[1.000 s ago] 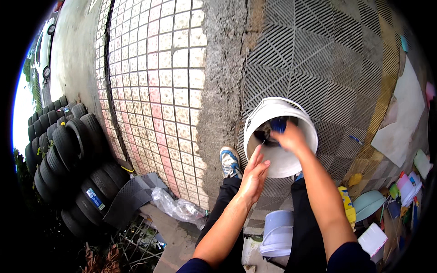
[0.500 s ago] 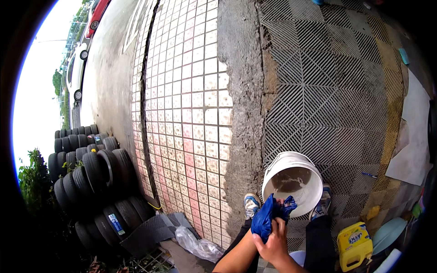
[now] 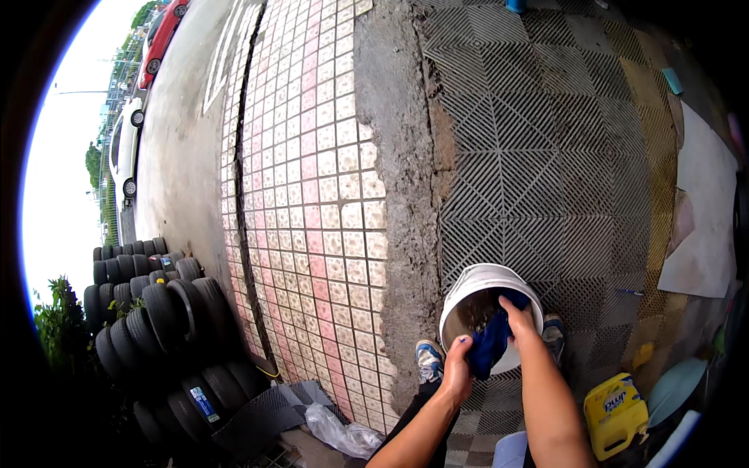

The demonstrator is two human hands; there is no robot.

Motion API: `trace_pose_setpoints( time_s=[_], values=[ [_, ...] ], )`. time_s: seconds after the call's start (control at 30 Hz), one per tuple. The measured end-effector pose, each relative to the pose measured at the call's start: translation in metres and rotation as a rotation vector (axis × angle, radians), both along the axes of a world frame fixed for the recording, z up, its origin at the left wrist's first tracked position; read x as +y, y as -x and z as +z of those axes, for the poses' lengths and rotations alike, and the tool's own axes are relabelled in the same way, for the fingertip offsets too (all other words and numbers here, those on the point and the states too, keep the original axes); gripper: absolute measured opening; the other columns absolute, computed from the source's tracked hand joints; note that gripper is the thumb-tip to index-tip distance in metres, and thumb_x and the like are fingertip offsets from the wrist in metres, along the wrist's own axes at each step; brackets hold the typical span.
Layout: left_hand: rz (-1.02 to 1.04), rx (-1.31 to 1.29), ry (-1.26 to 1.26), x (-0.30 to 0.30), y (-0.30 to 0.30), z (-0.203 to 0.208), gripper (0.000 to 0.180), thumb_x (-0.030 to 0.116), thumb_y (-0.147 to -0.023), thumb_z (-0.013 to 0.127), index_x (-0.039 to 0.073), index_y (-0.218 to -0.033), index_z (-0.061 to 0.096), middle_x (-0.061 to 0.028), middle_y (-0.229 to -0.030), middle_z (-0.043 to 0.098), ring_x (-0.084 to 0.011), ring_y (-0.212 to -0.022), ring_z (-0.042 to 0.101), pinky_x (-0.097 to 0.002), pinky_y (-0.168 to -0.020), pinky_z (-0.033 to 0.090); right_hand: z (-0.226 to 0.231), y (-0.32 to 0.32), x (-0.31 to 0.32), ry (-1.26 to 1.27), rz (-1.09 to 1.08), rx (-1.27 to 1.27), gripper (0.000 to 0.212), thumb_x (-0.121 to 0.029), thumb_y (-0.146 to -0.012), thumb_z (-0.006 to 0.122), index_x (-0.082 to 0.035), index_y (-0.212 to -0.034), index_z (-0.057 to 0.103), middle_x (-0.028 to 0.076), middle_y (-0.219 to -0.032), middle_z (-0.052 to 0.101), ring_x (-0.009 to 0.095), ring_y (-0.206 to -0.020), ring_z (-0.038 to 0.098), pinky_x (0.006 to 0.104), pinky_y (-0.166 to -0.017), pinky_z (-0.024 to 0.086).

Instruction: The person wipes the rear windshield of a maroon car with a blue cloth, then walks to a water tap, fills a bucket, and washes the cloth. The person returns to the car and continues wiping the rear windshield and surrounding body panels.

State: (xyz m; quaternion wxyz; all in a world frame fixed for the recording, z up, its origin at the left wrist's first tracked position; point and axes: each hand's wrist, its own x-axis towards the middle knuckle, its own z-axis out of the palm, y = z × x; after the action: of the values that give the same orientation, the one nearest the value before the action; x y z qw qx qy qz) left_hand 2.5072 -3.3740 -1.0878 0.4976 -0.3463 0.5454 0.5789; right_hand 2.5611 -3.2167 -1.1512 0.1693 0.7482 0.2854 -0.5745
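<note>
Over white bucket [image 3: 468, 290], blue cloth [image 3: 491, 343] between fingers [image 3: 462, 347]

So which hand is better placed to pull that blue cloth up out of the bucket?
Probably the right hand: it sits over the white bucket and grips the top of the blue cloth. The left hand only touches the cloth's lower end, at the rim.

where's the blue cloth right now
In the head view the blue cloth is low and right of centre, held by both hands over the mouth of the white bucket, just ahead of the person's shoes.
</note>
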Motion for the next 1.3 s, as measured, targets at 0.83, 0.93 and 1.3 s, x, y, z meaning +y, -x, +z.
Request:
trace_pose_setpoints(
  time_s=[0.83, 0.93, 1.3],
  values=[
    [-0.404, 0.045, 0.030, -0.008, 0.038, 0.053, 0.056, 0.033, -0.094, 0.078, 0.000, -0.130, 0.050, -0.0089, -0.105, 0.070, -0.0153, -0.094, 0.067, -0.0323, -0.083, 0.055, 0.178, -0.043, -0.049, -0.315, 1.087, 0.882, 0.024, -0.006, -0.082, 0.068, -0.005, -0.106, 0.070, 0.012, -0.106, 0.070, 0.032, -0.110, 0.065, 0.0487, -0.103, 0.045],
    [-0.708, 0.232, 0.160, -0.018, 0.037, 0.037, 0.051, 0.022, -0.091, 0.070, -0.005, -0.131, 0.051, -0.0199, -0.108, 0.072, -0.0278, -0.093, 0.073, -0.0393, -0.085, 0.057, 0.177, -0.045, -0.053, -0.583, 1.164, 0.802, 0.020, -0.002, -0.080, 0.069, -0.008, -0.099, 0.072, 0.009, -0.118, 0.067, 0.030, -0.121, 0.060, 0.0505, -0.109, 0.041],
    [-1.140, 0.584, 0.273, 0.020, 0.022, 0.081, 0.054, 0.021, -0.092, 0.059, -0.017, -0.129, 0.048, -0.0368, -0.093, 0.069, -0.0517, -0.088, 0.070, -0.0539, -0.081, 0.056, 0.114, -0.056, -0.070, 0.185, -0.377, 0.555, 0.056, -0.027, -0.106, 0.062, -0.006, -0.153, 0.041, 0.012, -0.138, 0.055, 0.020, -0.121, 0.057, 0.0376, -0.102, 0.050]
  ],
)
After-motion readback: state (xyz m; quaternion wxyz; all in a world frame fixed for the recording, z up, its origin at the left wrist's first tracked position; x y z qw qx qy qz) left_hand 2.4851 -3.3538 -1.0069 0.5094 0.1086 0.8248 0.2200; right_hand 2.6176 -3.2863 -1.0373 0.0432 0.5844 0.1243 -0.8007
